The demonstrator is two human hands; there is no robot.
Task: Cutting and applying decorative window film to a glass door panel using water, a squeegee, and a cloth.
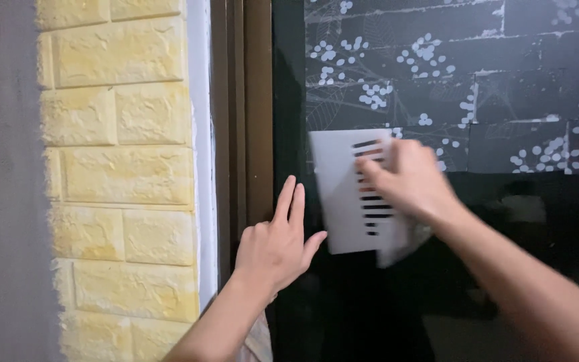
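white slotted card, right hand gripping it, left hand open flat on glass

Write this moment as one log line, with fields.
left hand: flat on dark panel | right hand: presses white slotted card on panel

Brick wall left of door frame, slotted card on glass pane right
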